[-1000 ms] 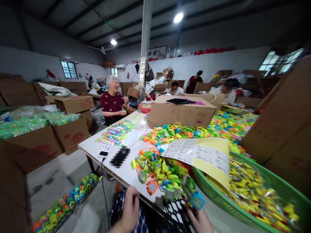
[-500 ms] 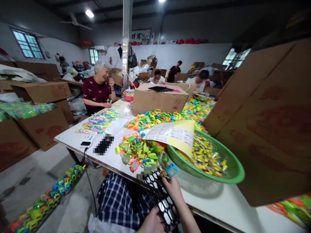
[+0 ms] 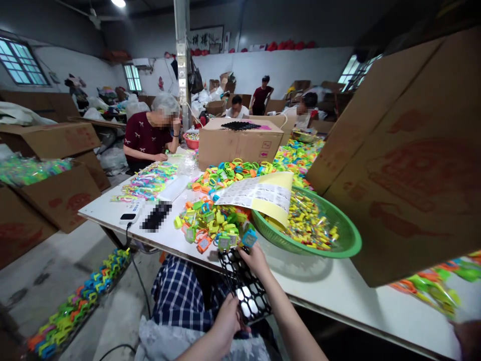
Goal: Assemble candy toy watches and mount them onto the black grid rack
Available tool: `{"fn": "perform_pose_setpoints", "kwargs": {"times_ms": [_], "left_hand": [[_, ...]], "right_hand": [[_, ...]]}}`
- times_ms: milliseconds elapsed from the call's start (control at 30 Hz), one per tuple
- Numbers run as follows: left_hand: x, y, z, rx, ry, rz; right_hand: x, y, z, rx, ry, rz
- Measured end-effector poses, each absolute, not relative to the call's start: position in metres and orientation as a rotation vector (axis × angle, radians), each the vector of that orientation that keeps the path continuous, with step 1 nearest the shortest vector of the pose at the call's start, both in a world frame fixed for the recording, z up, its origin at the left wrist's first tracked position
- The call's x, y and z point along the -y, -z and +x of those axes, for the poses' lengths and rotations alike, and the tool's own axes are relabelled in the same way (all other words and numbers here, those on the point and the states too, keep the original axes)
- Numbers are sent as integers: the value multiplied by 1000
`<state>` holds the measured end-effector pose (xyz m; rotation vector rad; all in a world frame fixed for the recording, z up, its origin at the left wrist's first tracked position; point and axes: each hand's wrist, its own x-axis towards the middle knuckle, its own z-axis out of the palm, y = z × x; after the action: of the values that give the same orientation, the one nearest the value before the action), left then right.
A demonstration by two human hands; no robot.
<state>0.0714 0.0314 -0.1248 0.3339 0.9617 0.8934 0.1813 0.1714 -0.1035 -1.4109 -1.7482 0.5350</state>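
Note:
A black plastic grid tray with rows of round-cornered holes rests over my lap, its far end against the table edge. My left hand is closed on the tray's near left side. At the far right corner of the tray, my right hand pinches a blue toy watch with a pale square face. Next to it, a green toy watch stands at the tray's far edge; whether it sits in a hole, I cannot tell. Beyond lies a heap of colourful toy watches.
On the right, a green basket holds small yellow pieces, with a label sheet over its rim. A cardboard box leans beside it. A filled tray lies on the floor at left. A co-worker sits across the table.
My right hand has moved left with the blue toy watch, closer to the green ones at the tray's far edge. My left hand still grips the tray. The camera view has shifted slightly.

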Motion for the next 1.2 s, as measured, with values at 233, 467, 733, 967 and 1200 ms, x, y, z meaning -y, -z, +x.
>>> {"fn": "perform_pose_setpoints", "kwargs": {"times_ms": [233, 467, 733, 967, 1200], "left_hand": [[-33, 119, 68, -1016, -887, 329], [-34, 111, 67, -1028, -866, 330], [-33, 119, 71, -1072, -828, 385], [-42, 134, 30, -1561, -1242, 868], [-118, 109, 11, -1553, -1411, 1442]], "right_hand": [[-179, 106, 170, 1790, -615, -1361], [-178, 112, 170, 1863, -540, -1344], [-176, 116, 164, 1870, -465, -1322], [-175, 126, 163, 1884, -441, -1307], [-181, 119, 171, 2003, -529, -1234]]}}
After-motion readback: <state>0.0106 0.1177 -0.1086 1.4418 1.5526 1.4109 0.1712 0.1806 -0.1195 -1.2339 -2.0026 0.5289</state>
